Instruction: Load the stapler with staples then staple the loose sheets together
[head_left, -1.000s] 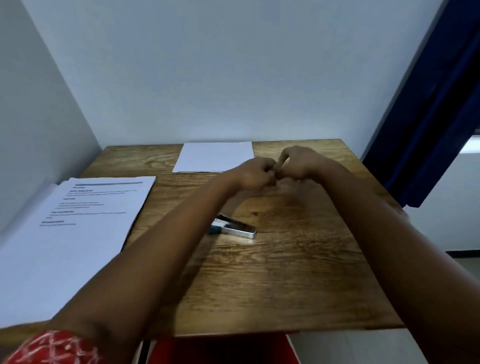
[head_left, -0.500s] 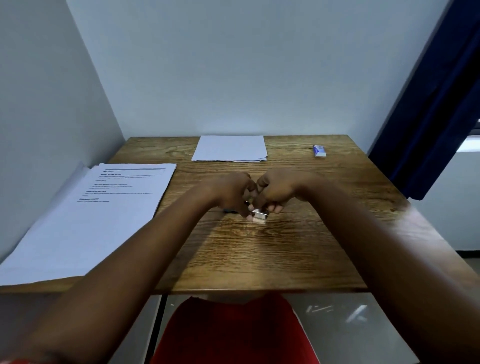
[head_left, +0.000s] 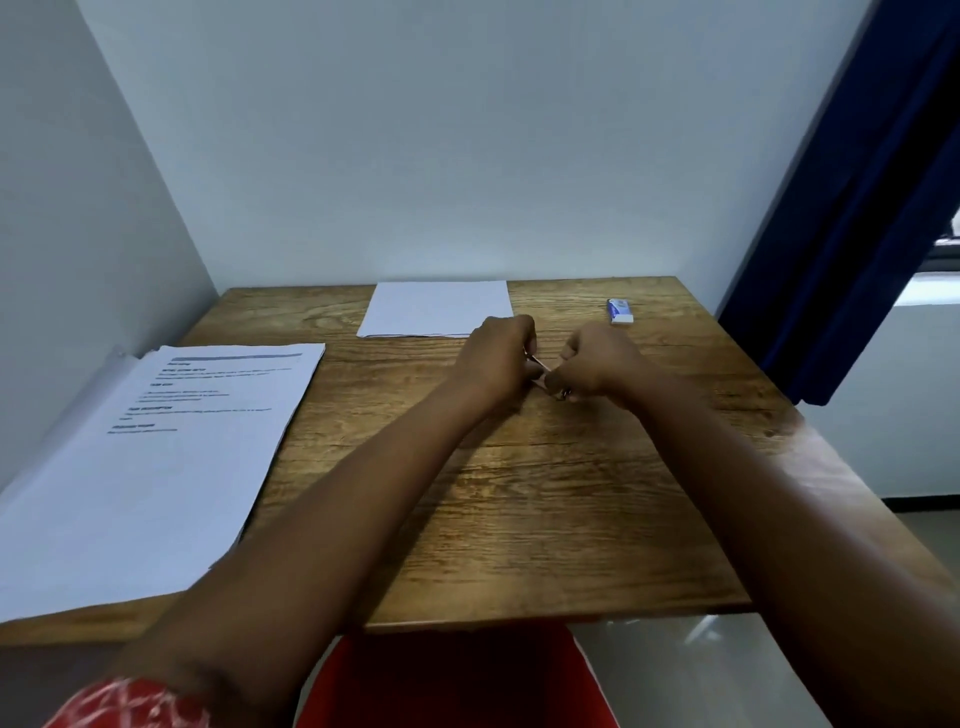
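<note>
While working mid-table, pinching the small metal stapler (head_left: 546, 375) between both hands, just above the wooden table (head_left: 519, 509). Left hand (head_left: 501, 358) curling shut around the far end, right hand (head_left: 597, 366) closing thumb and fingers on the near end, only a thin silvery strip showing between them. Judging the loading step as under way, though not seeing whether the magazine is lying open or whether a staple strip is already going in; too small and too covered to tell.

Doing this well, probably: bracing the body with the left hand, keeping the channel level, feeding the strip legs-down and straight, not forcing it, easing the top shut until it seats.

Noting a hard, slick, narrow tool, likely slipping under a loose pinch. Lying flat against the back wall, a thin stack of blank white sheets (head_left: 436, 309), edges nearly squared, well within reach. Resting at the left, overhanging the table edge, a printed page (head_left: 171, 452), limp and smooth. Sitting far right, apart from the hands, a small blue-and-white box (head_left: 620, 310), possibly holding staples. Showing coarse, matte wood grain underneath.
</note>
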